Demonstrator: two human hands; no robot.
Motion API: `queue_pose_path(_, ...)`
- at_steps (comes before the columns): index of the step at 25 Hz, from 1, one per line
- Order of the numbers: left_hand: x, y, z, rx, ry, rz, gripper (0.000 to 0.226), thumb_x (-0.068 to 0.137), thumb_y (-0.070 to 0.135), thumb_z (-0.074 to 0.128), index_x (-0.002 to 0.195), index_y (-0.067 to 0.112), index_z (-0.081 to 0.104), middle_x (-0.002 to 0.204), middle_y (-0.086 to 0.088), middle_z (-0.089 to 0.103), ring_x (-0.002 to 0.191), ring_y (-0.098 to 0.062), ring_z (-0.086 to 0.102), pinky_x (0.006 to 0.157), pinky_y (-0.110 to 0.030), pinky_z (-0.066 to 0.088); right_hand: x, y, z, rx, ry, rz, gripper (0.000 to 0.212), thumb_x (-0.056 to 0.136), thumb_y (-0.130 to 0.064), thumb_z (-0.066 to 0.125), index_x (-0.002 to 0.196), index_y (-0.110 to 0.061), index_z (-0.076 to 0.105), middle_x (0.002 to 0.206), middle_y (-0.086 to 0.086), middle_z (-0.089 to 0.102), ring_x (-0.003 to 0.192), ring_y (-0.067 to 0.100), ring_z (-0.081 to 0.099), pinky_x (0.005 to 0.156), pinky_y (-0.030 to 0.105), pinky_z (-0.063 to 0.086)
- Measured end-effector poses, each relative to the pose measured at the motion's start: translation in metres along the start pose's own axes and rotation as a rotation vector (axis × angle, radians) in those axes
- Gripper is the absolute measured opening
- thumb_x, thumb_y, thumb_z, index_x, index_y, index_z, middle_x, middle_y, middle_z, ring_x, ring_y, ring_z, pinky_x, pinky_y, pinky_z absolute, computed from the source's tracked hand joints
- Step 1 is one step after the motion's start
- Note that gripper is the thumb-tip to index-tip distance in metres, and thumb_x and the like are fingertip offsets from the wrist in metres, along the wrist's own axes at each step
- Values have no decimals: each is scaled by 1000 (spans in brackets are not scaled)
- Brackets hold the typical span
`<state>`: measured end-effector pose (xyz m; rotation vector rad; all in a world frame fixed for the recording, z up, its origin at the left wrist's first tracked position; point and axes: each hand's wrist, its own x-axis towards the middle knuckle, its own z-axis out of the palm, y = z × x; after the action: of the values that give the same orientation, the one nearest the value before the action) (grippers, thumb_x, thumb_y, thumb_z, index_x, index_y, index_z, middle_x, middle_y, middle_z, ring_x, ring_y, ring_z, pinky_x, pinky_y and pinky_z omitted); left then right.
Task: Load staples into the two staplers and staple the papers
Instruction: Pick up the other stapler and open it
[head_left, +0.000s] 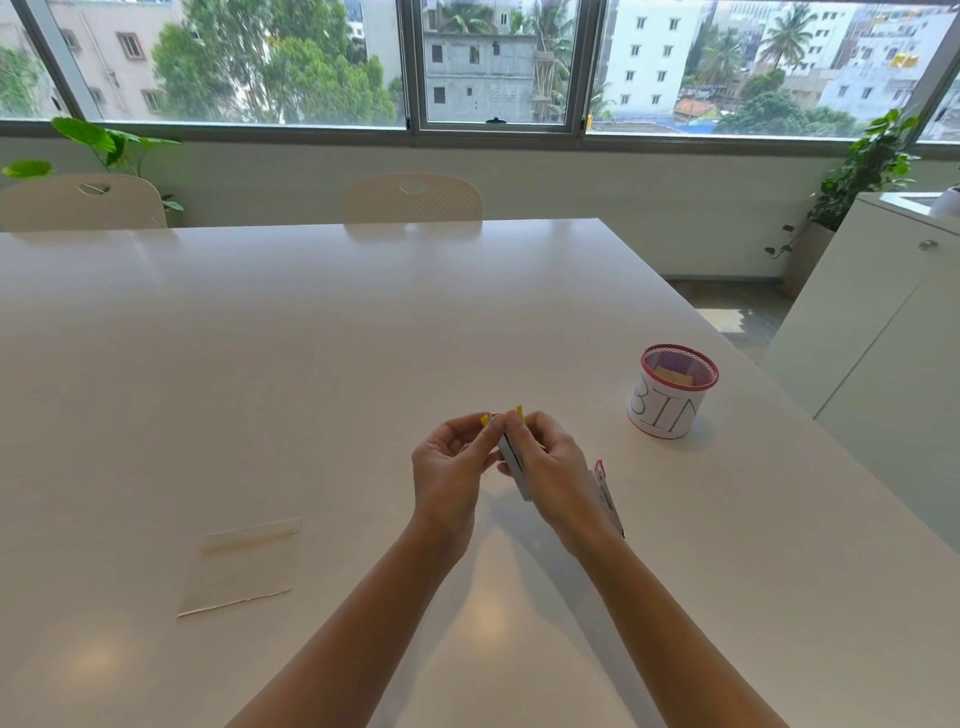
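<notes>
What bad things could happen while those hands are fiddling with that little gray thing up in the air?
The small gray object is held above the table by both hands, left and right, seemingly by the fingertips, so it might slip and drop. What it is isn't clear; if it holds staples, they could scatter or prick a finger. The right forearm passes close to a red and white item lying on the table and could knock it.

Your right hand (545, 462) covers most of the small stapler (514, 465) it holds, so you cannot tell how its jaws stand. Your wrist hides part of the second stapler (605, 491). What lies inside the mesh bin (672, 392) is too blurred to name.
</notes>
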<state>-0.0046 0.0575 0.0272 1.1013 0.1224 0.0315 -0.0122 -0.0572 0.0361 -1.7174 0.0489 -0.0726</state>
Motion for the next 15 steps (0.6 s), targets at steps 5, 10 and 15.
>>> queue_pose_path(5,-1,-2,8,48,6,35,37,89,28,72,112,0,66,104,-18,74,100,-33,71,91,-42,56,-2,1,14,111,70,-74,34,94,-59,53,88,-28,67,73,-4,68,65,6,60,57,23,47)
queue_pose_path(10,-8,-4,22,-192,-3,-76,45,101,37,51,119,-4,56,98,-16,64,94,-29,63,84,-38,55,-4,0,32,100,178,-136,30,92,-53,62,87,-25,71,83,4,73,73,16,73,63,25,56)
queue_pose_path(15,-15,-1,33,-304,13,-38,36,103,38,47,112,5,57,84,-11,53,80,-22,54,74,-32,49,-3,-9,38,15,297,-327,29,96,-35,64,73,-17,63,65,-1,63,63,16,58,61,22,49)
